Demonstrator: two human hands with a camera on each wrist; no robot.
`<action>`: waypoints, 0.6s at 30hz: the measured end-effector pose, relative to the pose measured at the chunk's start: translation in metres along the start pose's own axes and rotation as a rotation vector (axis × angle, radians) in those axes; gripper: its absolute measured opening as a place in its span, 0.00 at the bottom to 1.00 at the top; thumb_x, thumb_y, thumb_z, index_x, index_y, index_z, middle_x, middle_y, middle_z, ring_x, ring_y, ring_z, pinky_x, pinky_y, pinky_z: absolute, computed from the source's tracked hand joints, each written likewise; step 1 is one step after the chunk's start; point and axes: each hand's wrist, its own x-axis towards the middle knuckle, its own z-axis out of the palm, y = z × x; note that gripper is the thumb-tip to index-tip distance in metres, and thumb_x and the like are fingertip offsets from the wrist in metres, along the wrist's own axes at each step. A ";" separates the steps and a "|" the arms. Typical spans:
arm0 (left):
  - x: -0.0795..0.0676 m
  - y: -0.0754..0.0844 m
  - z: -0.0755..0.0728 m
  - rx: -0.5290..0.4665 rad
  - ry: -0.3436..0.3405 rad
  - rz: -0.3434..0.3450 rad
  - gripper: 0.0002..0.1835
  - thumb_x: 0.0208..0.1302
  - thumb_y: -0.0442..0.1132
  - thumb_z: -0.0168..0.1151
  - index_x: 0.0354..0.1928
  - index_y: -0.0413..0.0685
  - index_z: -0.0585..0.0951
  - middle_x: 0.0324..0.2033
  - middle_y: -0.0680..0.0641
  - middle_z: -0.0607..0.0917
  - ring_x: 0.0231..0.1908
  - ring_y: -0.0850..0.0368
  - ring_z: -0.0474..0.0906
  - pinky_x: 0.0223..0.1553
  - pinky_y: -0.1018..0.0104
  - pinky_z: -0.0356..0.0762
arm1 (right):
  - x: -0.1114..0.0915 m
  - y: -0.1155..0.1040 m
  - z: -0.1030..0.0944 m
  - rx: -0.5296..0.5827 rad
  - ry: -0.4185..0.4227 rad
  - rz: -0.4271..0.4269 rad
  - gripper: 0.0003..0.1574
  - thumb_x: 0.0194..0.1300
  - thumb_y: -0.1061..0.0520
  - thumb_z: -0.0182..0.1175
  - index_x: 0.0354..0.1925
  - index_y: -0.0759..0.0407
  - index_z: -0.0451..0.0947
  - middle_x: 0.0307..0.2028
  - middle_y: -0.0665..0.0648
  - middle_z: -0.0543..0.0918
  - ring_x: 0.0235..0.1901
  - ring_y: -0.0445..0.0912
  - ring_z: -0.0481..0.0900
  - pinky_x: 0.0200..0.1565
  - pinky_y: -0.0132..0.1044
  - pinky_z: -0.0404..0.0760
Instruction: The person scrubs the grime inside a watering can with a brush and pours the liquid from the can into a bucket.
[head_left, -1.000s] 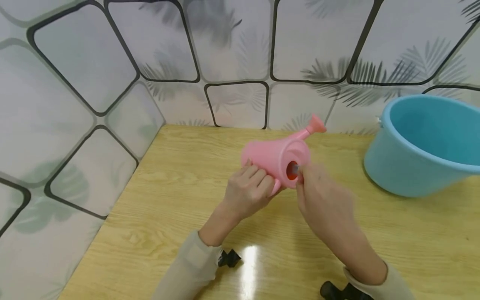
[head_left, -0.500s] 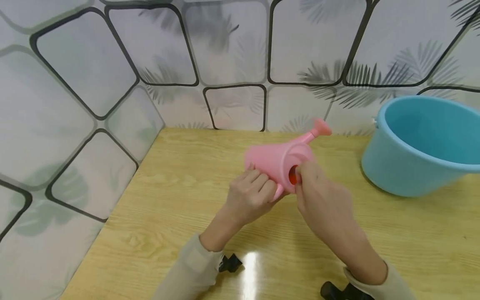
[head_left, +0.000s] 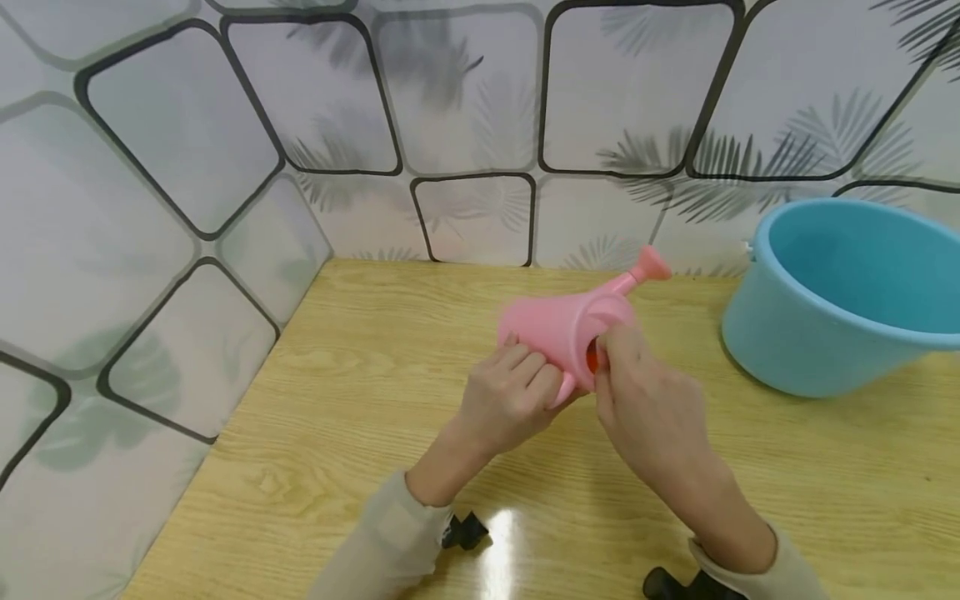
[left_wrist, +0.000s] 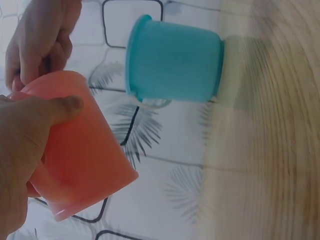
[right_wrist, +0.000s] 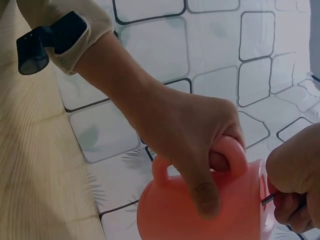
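A pink watering can (head_left: 543,325) is held tilted on its side above the table, its spout pointing to the back right. My left hand (head_left: 510,396) grips it by the handle (right_wrist: 231,154), with the thumb lying along the can's body in the right wrist view. At the can's mouth, my right hand (head_left: 656,408) pinches a thin grey rod-like piece (right_wrist: 268,199) that reaches into the opening. Most of that piece is hidden by the fingers and the can, so its kind cannot be told. Orange-red shows inside the mouth in the head view.
A light blue bucket (head_left: 810,333) stands on the right side of the wooden table (head_left: 337,400). Patterned walls (head_left: 472,100) rise behind the table and along its left side. Black wrist mounts (head_left: 467,531) sit at both cuffs.
The watering can and left hand have shifted slightly right. My right fingers now cover more of the mouth, and the grey piece seen between them earlier is hidden in the head view.
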 end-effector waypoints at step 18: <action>-0.004 -0.002 0.005 0.014 0.004 -0.030 0.25 0.64 0.48 0.67 0.14 0.53 0.66 0.13 0.55 0.68 0.17 0.63 0.61 0.22 0.73 0.67 | 0.001 0.003 -0.002 0.027 -0.033 0.024 0.12 0.57 0.70 0.61 0.34 0.64 0.67 0.19 0.53 0.61 0.12 0.39 0.49 0.13 0.31 0.53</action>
